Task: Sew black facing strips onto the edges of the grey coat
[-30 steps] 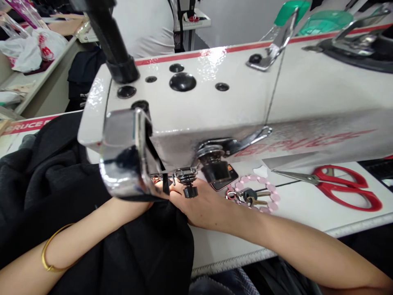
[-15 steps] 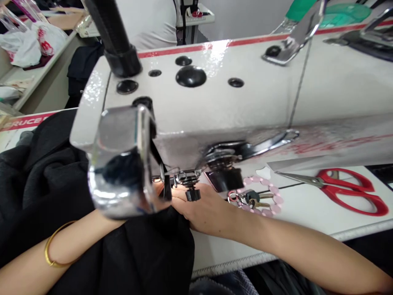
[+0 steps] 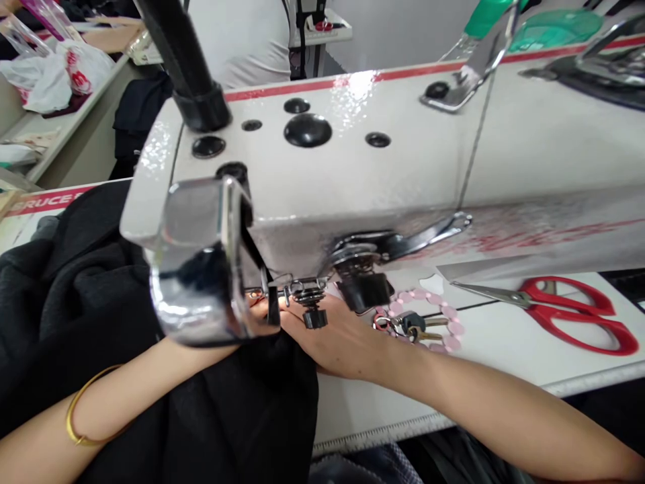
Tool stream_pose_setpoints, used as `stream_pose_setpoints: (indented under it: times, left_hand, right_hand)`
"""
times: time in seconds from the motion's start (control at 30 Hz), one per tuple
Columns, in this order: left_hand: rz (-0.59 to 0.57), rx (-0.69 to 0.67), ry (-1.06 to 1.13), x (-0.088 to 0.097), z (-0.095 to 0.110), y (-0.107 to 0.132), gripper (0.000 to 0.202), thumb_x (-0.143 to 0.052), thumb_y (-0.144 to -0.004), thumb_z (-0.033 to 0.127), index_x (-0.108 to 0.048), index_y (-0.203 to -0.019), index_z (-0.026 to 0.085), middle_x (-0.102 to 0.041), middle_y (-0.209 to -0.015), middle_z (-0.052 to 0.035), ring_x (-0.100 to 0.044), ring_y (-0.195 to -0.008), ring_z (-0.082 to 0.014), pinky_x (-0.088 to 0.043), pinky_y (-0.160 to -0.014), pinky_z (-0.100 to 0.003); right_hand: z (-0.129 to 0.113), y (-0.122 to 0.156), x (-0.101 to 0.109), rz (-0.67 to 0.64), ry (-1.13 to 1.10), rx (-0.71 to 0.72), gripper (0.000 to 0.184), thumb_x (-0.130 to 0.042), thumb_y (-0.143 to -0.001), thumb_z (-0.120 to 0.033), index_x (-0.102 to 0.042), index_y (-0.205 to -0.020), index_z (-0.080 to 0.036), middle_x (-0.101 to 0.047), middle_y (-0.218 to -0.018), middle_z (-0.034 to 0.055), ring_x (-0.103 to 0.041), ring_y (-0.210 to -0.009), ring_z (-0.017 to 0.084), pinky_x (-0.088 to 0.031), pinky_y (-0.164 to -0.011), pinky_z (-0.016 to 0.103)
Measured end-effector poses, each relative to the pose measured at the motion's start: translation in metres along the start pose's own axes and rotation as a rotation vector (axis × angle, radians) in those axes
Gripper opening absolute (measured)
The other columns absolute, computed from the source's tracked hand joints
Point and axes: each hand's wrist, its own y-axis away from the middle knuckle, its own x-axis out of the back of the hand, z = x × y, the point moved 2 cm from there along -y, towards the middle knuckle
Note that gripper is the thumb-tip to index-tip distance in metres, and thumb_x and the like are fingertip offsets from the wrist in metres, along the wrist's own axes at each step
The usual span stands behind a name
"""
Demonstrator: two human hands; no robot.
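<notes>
Black cloth [image 3: 242, 410] lies in folds under the head of a sewing machine [image 3: 302, 181] and hangs over the table's front. My right hand [image 3: 340, 339] is at the cloth's right edge, behind the thread tension knobs. Its bent fingers are pressed together on the cloth, with the tips hidden. My left forearm, wearing a gold bangle [image 3: 75, 410], crosses the cloth. Most of my left hand [image 3: 259, 309] is behind the machine's chrome cover [image 3: 196, 262]; only a sliver of skin shows near the needle area, and its grip is hidden.
Red-handled scissors [image 3: 549, 302] lie right of my right hand. Keys [image 3: 416, 326] with a pink bead ring rest beside my wrist. A measuring scale [image 3: 383, 433] runs along the table's front edge. Behind the machine stands a person in a white top [image 3: 242, 40].
My left forearm has shifted slightly up and right, its hand further behind the chrome cover. The right hand stays almost in place. The machine appears slightly shifted in view.
</notes>
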Motion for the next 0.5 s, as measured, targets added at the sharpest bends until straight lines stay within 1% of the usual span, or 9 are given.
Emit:
stream_pose_setpoints:
  times: [0.07, 0.2, 0.27, 0.37, 0.5]
  left_hand:
    - [0.002, 0.018, 0.003, -0.005, -0.005, 0.001, 0.025, -0.04, -0.087, 0.031, -0.058, -0.081, 0.015, -0.06, -0.078, -0.0023, -0.056, -0.072, -0.0128, -0.047, -0.069, -0.029]
    - [-0.002, 0.037, 0.001, -0.013, -0.013, 0.005, 0.024, -0.045, -0.086, 0.034, -0.056, -0.092, 0.014, -0.059, -0.089, -0.0042, -0.057, -0.076, -0.0127, -0.049, -0.07, -0.031]
    - [-0.004, 0.039, -0.001, -0.015, -0.014, 0.006, 0.024, -0.041, -0.087, 0.033, -0.059, -0.089, 0.016, -0.06, -0.087, -0.0037, -0.057, -0.076, -0.0126, -0.049, -0.069, -0.029]
    - [0.003, 0.023, -0.013, -0.015, -0.015, 0.005, 0.028, -0.037, -0.087, 0.029, -0.062, -0.082, 0.019, -0.061, -0.078, -0.0023, -0.058, -0.074, -0.0138, -0.048, -0.068, -0.027]
    - [0.047, -0.023, -0.057, -0.01, -0.02, 0.001, 0.023, -0.043, -0.081, 0.032, -0.063, -0.08, 0.019, -0.061, -0.074, -0.0026, -0.059, -0.073, -0.0158, -0.048, -0.068, -0.027]
  right_hand:
    - [0.001, -0.002, -0.002, 0.028, 0.034, -0.033, 0.023, -0.033, -0.083, -0.008, -0.054, -0.091, -0.013, -0.058, -0.092, 0.0107, -0.051, -0.086, 0.02, -0.037, -0.068, 0.033]
    - [0.001, -0.003, -0.005, 0.048, 0.087, -0.065, 0.019, -0.038, -0.08, -0.008, -0.055, -0.075, -0.014, -0.059, -0.089, 0.0097, -0.051, -0.086, 0.022, -0.036, -0.071, 0.035]
    - [0.0, -0.003, -0.003, 0.055, 0.115, -0.079, 0.019, -0.04, -0.079, -0.008, -0.055, -0.072, -0.015, -0.059, -0.089, 0.0099, -0.051, -0.083, 0.022, -0.035, -0.07, 0.036]
    - [-0.001, -0.001, -0.002, 0.045, 0.135, -0.1, 0.019, -0.04, -0.08, -0.008, -0.057, -0.074, -0.014, -0.059, -0.089, 0.0103, -0.05, -0.084, 0.022, -0.034, -0.07, 0.036]
    - [0.001, -0.001, -0.005, 0.053, 0.122, -0.13, 0.017, -0.041, -0.08, -0.009, -0.057, -0.077, -0.014, -0.059, -0.092, 0.0103, -0.049, -0.085, 0.023, -0.034, -0.069, 0.036]
